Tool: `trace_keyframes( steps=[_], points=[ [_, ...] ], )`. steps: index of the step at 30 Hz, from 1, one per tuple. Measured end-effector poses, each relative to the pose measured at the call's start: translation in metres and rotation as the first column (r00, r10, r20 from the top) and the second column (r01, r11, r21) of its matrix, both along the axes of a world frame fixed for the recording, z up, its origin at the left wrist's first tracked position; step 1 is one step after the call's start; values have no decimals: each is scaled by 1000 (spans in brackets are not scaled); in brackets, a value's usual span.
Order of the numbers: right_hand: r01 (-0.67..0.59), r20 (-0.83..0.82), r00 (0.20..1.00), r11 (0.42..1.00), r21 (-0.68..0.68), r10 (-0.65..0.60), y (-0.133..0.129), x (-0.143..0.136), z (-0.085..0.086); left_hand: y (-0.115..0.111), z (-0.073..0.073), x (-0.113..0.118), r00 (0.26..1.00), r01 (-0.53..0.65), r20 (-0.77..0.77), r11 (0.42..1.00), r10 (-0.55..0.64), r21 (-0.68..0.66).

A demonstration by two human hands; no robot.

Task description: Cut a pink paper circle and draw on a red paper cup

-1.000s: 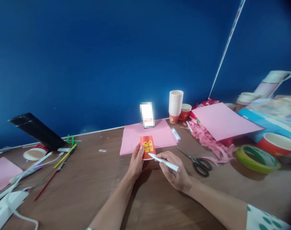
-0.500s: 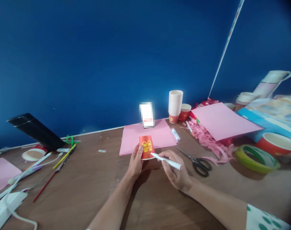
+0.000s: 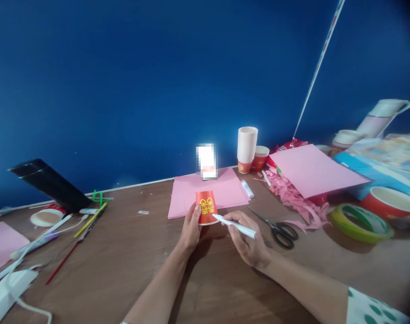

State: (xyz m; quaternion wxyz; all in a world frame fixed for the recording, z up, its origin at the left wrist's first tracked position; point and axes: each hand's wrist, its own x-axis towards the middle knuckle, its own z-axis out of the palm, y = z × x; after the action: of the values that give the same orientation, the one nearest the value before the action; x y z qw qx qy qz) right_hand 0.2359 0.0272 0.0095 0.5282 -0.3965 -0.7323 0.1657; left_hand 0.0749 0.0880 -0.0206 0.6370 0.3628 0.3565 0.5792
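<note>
My left hand [image 3: 191,229] grips a red paper cup [image 3: 205,207] with yellow markings, thumb along its left side. A white pen [image 3: 240,228] is held in my right hand [image 3: 248,240], its tip at the cup's lower right edge. Behind the cup lie pink paper sheets [image 3: 181,193] on the brown table [image 3: 131,252]. Black-handled scissors [image 3: 282,234] rest to the right of my right hand. Beyond them is a heap of pink paper strips [image 3: 289,198].
Stacked paper cups [image 3: 247,144] and a glue stick [image 3: 247,189] stand or lie behind. Yellow-green tape [image 3: 360,225] is at the right. On the left are a black tumbler [image 3: 53,186], brushes [image 3: 65,261] and a power strip [image 3: 9,292].
</note>
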Motion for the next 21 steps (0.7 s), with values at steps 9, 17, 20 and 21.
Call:
trace_keyframes(
  steps=[9, 17, 20, 21],
  points=[
    [17, 27, 1000, 1000, -8, -17, 2, 0, 0, 0, 0, 0, 1000, 5, -30, 1000, -5, 0],
    [2, -29, 1000, 999, -44, -3, -1, 0, 2, 1, -2, 0, 998, -48, -41, 997, 46, -52],
    [19, -38, 999, 997, -71, -22, -2, 0, 3, 1, -2, 1, 998, -67, -14, 995, 67, -75],
    [21, -40, 999, 996, -85, -24, -3, 0, 3, 1, -1, 1, 998, -68, -4, 995, 68, -76]
  ],
)
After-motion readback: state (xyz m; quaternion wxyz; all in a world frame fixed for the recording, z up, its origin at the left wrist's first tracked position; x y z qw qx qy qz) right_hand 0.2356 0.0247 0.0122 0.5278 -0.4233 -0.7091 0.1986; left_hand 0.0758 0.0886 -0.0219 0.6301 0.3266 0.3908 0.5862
